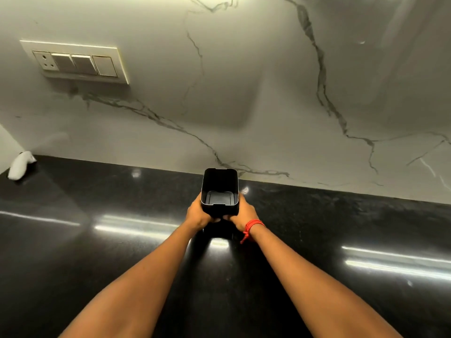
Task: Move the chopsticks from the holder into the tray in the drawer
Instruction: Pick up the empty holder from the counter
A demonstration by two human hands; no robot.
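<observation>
A black rectangular holder stands near the back of the dark countertop, close to the marble wall. Its inside is bare down to the grey bottom; no chopsticks show in it. My left hand grips its lower left side and my right hand grips its lower right side. A red thread is tied around my right wrist. No drawer or tray is in the head view.
A white marble backsplash rises behind the counter, with a switch and socket plate at upper left. A small white object lies at the counter's far left corner. Light strips reflect off the glossy counter.
</observation>
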